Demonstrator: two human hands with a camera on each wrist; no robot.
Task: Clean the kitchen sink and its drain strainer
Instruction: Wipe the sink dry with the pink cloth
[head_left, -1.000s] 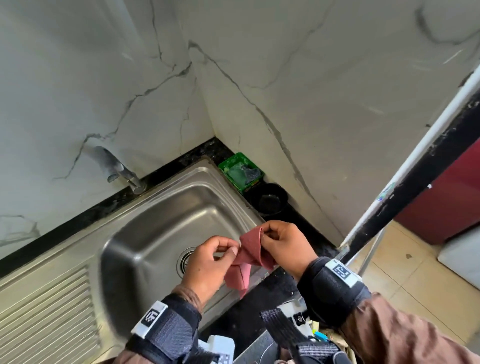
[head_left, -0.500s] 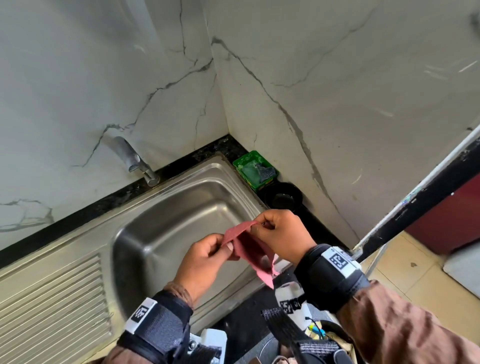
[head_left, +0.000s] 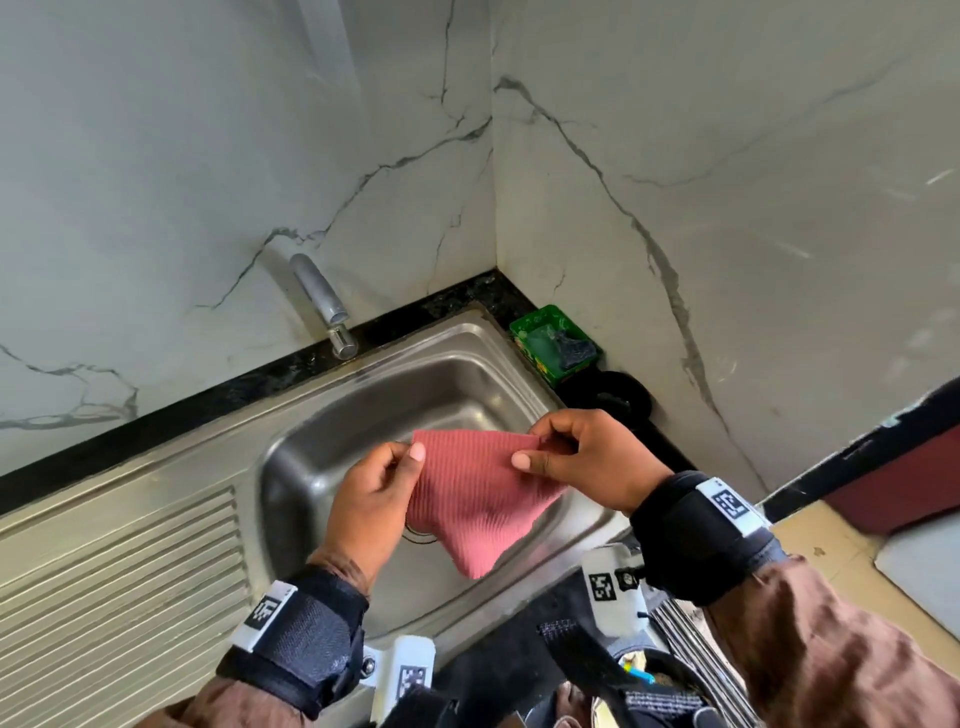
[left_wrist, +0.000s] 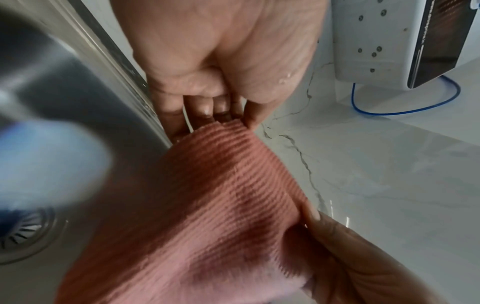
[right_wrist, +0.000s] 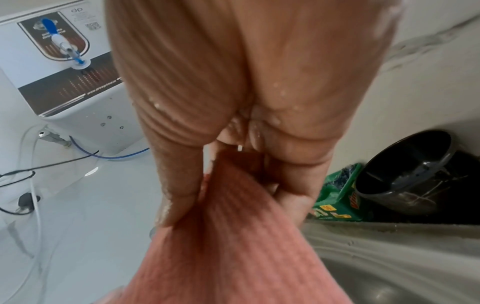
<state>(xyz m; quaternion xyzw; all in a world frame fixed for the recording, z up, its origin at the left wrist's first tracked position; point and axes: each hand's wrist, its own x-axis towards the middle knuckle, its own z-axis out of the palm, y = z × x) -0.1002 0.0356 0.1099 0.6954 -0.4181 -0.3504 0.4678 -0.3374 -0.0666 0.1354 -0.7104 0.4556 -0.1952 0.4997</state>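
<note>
Above the sink (head_left: 332, 441), pink cloth (head_left: 478, 499) between left hand (head_left: 371, 499) and right hand (head_left: 597, 457)

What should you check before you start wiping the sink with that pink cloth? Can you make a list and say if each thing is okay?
1. Left hand pinches a corner of the pink cloth: ok.
2. Right hand pinches the other top corner: ok.
3. Cloth spread open, not bunched: ok.
4. Cloth over the sink basin, not yet touching it: ok.
5. Drain strainer sits in the drain, uncovered: ok.
6. Tap off: no water seen, but blurry: cannot tell.
</note>
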